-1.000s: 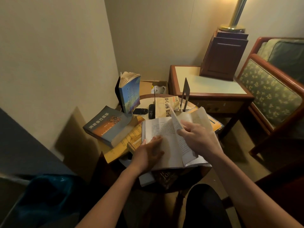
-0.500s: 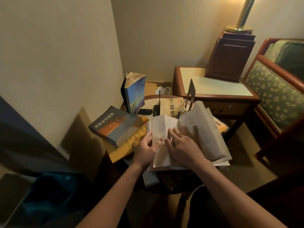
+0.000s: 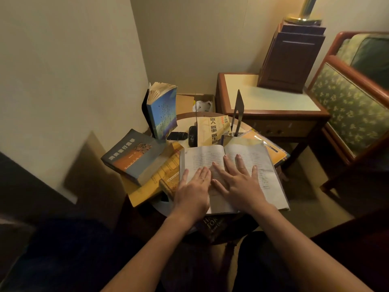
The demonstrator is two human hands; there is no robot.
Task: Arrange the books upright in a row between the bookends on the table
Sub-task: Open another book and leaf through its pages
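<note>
Fingers straight and spread wide, the left hand [image 3: 193, 190] and the right hand [image 3: 240, 184] press flat on an open paperback with white printed pages [image 3: 248, 163], which lies at the near edge of the round wooden table [image 3: 185, 115] on top of other books. A glossy blue paperback [image 3: 163, 114] stands upright at the far left edge, its yellowed pages fanned. A thick grey-and-orange softcover [image 3: 134, 157] lies tilted at the left edge. A yellow-covered book [image 3: 212, 131] stands just beside a pointed dark metal bookend [image 3: 239, 110].
</note>
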